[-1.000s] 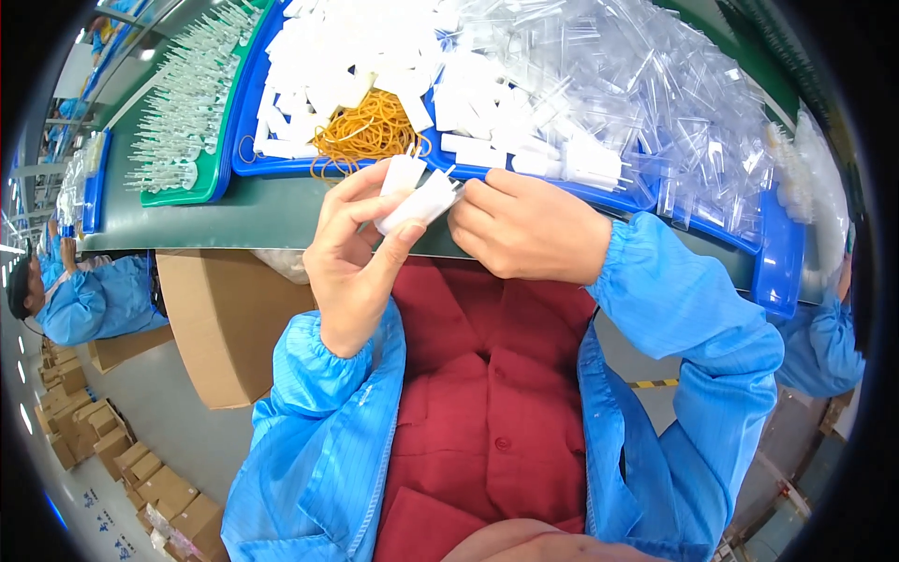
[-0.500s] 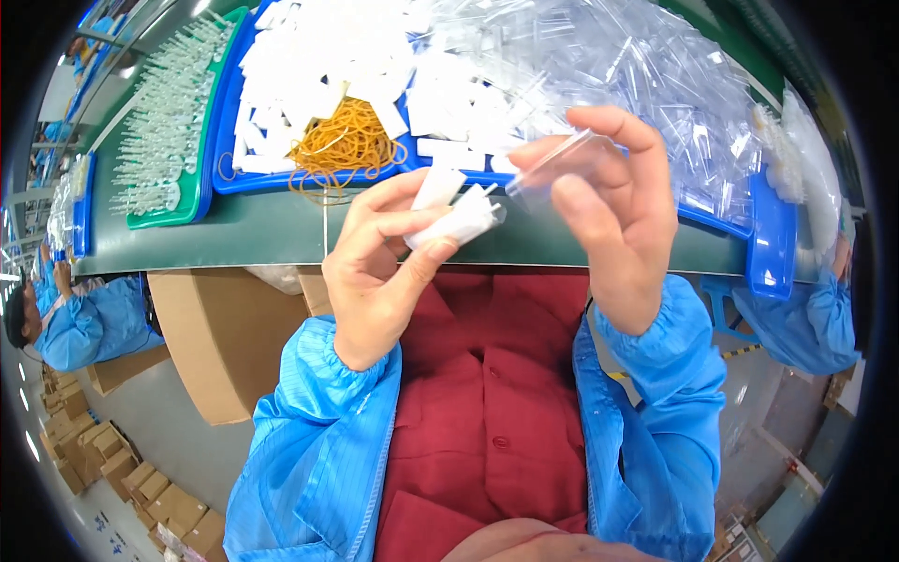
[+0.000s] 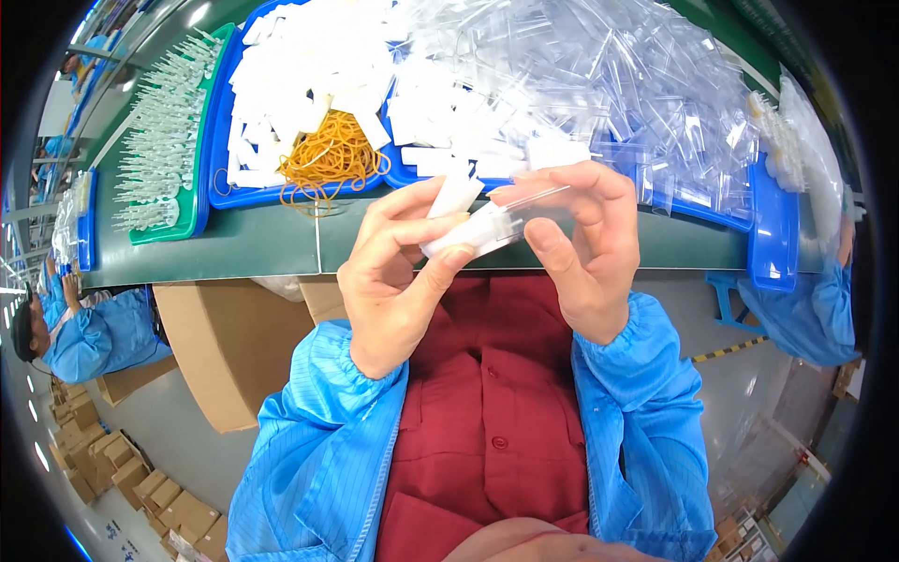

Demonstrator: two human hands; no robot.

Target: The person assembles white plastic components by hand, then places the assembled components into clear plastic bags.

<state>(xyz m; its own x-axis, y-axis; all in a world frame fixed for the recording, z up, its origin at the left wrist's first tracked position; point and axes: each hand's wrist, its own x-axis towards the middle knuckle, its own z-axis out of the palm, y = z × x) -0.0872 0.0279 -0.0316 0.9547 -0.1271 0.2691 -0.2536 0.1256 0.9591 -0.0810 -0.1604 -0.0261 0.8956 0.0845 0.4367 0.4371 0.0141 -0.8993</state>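
My left hand is closed on a small white bundle of rolled or folded pieces, pinched between thumb and fingers. A further white piece stands up between the fingers of the same hand. My right hand pinches a clear plastic sleeve between thumb and fingers. The sleeve's near end meets or overlaps the bundle's right end; whether the bundle is inside it I cannot tell. Both hands are above the table's near edge.
Blue trays hold heaped white pieces, yellow rubber bands and many clear sleeves. A green tray of slim clear-and-green parts is at left. Cardboard box below the edge; co-workers sit on both sides.
My right hand has moved left and down, bringing the clear sleeve against the right end of the white bundle. My left hand has shifted slightly right, still holding the bundle.
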